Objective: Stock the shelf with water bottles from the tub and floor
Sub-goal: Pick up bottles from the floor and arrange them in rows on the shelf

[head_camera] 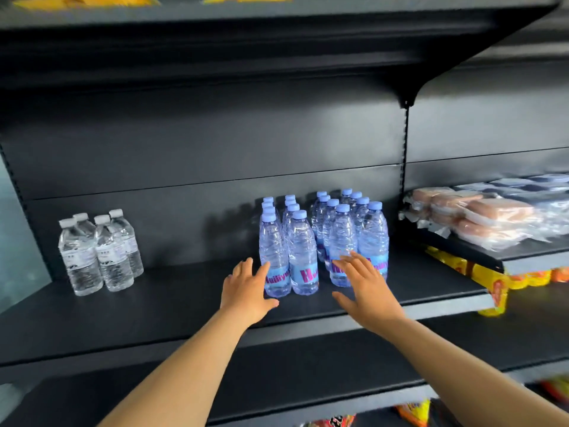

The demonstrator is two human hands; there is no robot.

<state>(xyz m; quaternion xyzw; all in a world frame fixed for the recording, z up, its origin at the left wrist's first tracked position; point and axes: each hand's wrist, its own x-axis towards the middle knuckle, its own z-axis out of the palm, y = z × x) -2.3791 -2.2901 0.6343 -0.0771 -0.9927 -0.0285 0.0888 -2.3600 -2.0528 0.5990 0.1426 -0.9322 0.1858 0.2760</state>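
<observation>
Several blue-capped water bottles with blue and magenta labels stand in rows on the black shelf, right of its middle. My left hand is spread with fingers straight just left of the front-left bottle, its fingers close to or touching it. My right hand is spread in front of the front-right bottles, fingers straight, partly covering their labels. Neither hand grips anything. Several white-capped clear bottles stand in a cluster at the shelf's left. No tub or floor is in view.
Wrapped packs of pinkish food lie on the neighbouring shelf to the right. A vertical slotted post separates the bays. Another black shelf runs below, with colourful snack packs beneath it. Yellow packs sit below right.
</observation>
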